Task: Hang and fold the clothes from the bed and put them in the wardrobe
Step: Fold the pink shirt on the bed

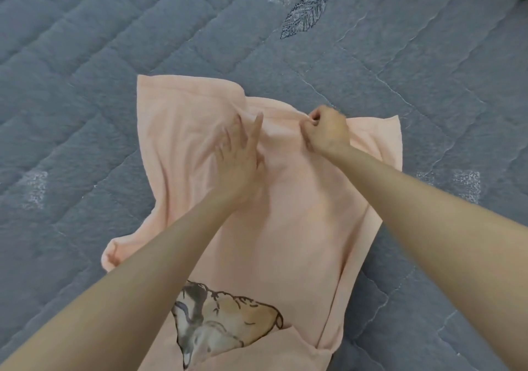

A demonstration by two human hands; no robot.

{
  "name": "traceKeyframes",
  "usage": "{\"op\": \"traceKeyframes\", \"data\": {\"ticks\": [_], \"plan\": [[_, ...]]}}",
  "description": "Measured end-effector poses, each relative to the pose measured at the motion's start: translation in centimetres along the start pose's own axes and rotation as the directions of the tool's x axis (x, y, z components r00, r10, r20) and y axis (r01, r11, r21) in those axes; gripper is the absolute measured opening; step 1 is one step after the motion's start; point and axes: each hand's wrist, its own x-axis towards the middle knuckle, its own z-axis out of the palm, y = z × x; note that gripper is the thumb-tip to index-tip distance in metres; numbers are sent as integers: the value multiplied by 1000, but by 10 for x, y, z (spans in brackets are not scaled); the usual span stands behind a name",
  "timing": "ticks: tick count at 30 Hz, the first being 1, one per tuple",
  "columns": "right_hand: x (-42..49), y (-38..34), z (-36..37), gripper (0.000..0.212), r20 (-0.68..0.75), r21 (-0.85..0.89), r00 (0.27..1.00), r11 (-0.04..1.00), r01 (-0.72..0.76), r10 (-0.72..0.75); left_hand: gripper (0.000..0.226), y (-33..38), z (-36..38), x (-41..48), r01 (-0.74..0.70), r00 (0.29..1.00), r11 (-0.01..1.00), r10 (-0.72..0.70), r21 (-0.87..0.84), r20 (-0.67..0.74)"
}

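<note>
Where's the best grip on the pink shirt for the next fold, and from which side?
Likely the far hem of the shirt, pinched from above near its corners: it's a free edge lying mostly flat on the bedspread. The right hand pinches cloth there; the left hand lies flat on it.

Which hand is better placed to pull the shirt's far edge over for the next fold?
Probably the right. The right hand pinches the pink shirt at its far edge; the left hand lies flat on the cloth, fingers straight, gripping nothing.
</note>
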Motion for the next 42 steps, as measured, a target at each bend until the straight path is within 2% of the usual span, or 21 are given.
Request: {"op": "traceKeyframes", "data": {"ticks": [4,7,10,12,16,22,28,31,35,37,39,42], "plan": [[10,2,-6,16,-186,79,981,996,-46,60,76,-3,5,6,1,1000,996,0,90,-14],[-2,4,-5,33,-147,163,989,985,47,-23,71,-5,5,9,12,1000,991,-13,132,6],[-28,5,-5,55,-96,213,985,963,163,-145,64,-9,2,-3,15,1000,1000,-15,3,-25],[-53,8,-4,58,-77,233,978,951,204,-192,59,-15,-2,-23,18,996,992,-28,-122,-81],[-114,14,2,47,-17,332,978,922,200,-206,53,-30,-7,-80,12,986,950,-63,-312,-153],[-211,20,10,26,75,416,963,885,208,-261,50,-47,-1,-169,-5,966,930,-91,-368,-242],[-306,29,31,16,207,424,901,865,269,-381,52,-76,17,-263,119,891,877,-301,-466,-339],[-350,37,47,15,295,388,831,854,346,-471,53,-104,29,-311,234,844,871,-403,-433,-355],[-402,51,77,17,397,215,720,821,529,-569,57,-143,40,-361,406,793,848,-512,-339,-330],[-426,59,95,23,439,140,677,790,597,-590,63,-163,45,-376,522,763,807,-587,-275,-272],[-445,64,112,30,439,37,674,762,647,-594,78,-180,50,-386,639,701,723,-688,-263,-188],[-462,67,132,43,347,-101,742,763,638,-574,101,-196,54,-388,697,630,631,-766,-340,-130]]}}
